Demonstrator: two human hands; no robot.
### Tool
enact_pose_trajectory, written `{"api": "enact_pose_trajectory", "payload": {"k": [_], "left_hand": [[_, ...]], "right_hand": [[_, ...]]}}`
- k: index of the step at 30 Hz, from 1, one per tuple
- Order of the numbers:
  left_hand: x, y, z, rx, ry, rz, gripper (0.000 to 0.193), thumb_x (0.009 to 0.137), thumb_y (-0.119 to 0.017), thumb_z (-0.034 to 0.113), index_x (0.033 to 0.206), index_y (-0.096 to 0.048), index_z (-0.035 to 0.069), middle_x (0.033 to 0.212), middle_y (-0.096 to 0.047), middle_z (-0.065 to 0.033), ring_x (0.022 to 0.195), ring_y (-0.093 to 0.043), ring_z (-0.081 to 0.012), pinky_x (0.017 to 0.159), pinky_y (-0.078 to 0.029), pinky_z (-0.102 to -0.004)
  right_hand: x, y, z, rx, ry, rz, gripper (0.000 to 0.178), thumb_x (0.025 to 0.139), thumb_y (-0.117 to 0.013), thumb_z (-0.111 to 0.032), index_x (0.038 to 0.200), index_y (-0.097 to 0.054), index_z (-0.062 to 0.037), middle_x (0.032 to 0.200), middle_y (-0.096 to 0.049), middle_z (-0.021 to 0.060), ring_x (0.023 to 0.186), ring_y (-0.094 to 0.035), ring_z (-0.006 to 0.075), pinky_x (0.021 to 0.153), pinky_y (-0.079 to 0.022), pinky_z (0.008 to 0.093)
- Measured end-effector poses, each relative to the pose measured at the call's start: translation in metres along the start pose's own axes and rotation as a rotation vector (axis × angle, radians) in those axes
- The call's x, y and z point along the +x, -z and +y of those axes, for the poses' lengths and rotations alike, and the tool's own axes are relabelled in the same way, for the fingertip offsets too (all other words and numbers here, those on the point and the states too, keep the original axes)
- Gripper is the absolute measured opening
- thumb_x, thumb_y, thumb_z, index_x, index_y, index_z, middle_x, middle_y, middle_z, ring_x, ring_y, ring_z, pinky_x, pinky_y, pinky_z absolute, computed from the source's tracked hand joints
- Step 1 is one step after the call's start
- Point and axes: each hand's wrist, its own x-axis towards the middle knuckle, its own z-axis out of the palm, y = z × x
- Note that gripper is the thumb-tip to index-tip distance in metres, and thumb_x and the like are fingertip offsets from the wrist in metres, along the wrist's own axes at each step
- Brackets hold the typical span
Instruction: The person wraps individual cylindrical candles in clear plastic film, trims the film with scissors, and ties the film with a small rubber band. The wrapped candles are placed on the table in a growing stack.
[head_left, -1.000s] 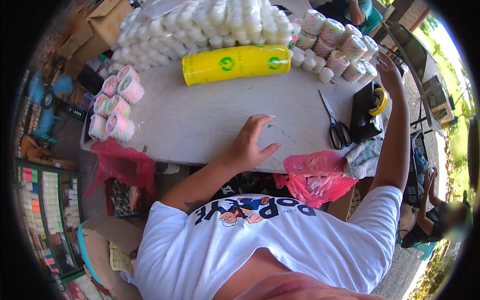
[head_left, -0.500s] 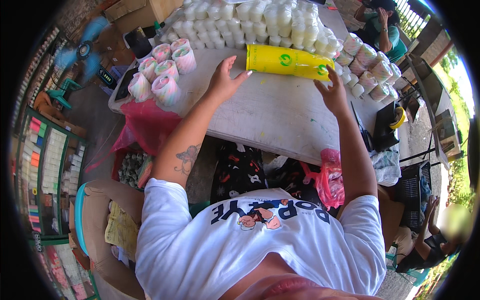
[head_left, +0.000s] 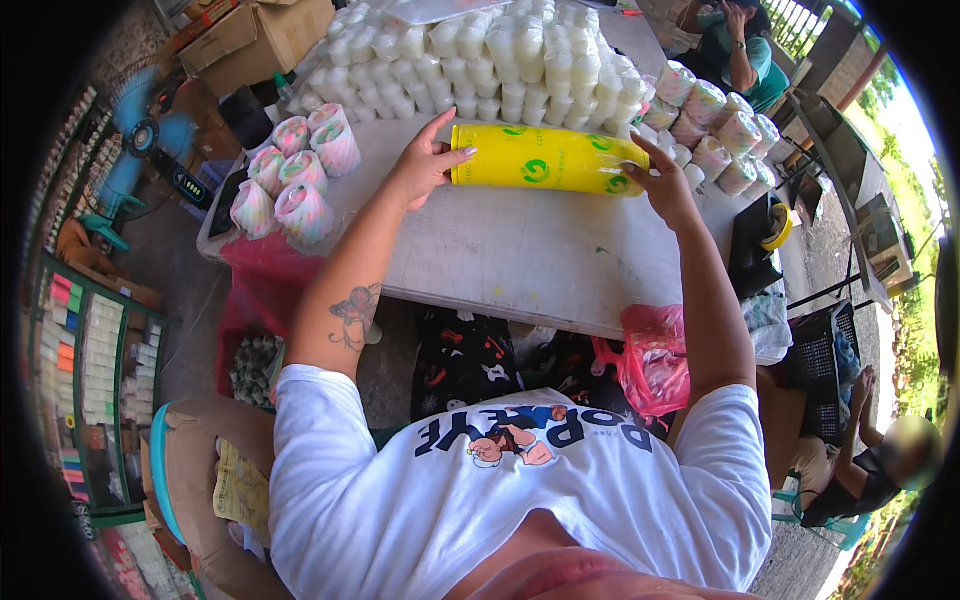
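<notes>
evidently, yellow roll is held toward far side of table — left hand & right hand, each w/ grip closed on one end; best gripped level, w/ even pressure.

Pale table beneath white packs, pastel bundles

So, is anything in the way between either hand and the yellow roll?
Nothing visible is. The left hand is on the left end of the yellow roll, the right hand on its right end. The stacked white packs lie beyond the roll, not between.
</notes>
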Motion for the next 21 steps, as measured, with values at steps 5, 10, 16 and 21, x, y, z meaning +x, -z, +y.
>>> {"api": "enact_pose_trajectory", "payload": {"k": [5,10,16,21], "left_hand": [[0.006,0.001,0.011,0.100,0.079,-0.082,0.050,0.090,-0.061,0.014,0.136,-0.044,0.014,0.114,-0.059,-0.0064,0.101,-0.058,-0.0132,0.084,-0.049,-0.0282],[0.012,0.002,0.010,0.192,0.002,-0.062,0.036,0.091,-0.061,0.015,0.125,-0.054,0.008,0.113,-0.061,-0.0044,0.101,-0.058,-0.0114,0.083,-0.049,-0.0275],[0.015,-0.009,0.010,0.788,-0.195,0.195,0.017,0.087,-0.064,0.023,0.098,-0.069,0.010,0.108,-0.062,-0.0088,0.093,-0.059,-0.0181,0.082,-0.045,-0.0298],[0.023,-0.019,0.028,1.359,-0.727,0.539,0.011,0.083,-0.066,0.021,0.083,-0.069,0.011,0.094,-0.059,-0.0106,0.084,-0.057,-0.0281,0.080,-0.047,-0.0401]], "right_hand": [[-0.002,0.000,-0.002,-0.106,0.025,-0.006,0.027,0.088,-0.065,-0.021,0.114,-0.066,-0.0141,0.108,-0.065,0.0094,0.086,-0.059,0.0149,0.079,-0.047,0.0285],[-0.012,-0.010,-0.009,-0.301,0.103,0.135,0.022,0.089,-0.063,-0.023,0.109,-0.068,-0.0149,0.099,-0.066,0.0166,0.091,-0.063,0.0245,0.081,-0.048,0.0318],[-0.015,-0.011,-0.022,-0.792,0.598,0.415,0.019,0.087,-0.063,-0.022,0.101,-0.069,-0.0116,0.102,-0.065,0.0162,0.098,-0.062,0.0316,0.085,-0.048,0.0363],[0.024,0.020,-0.021,-0.306,0.074,0.073,0.021,0.086,-0.065,-0.022,0.099,-0.069,-0.0052,0.100,-0.068,0.0118,0.093,-0.063,0.0235,0.085,-0.047,0.0310]]}}
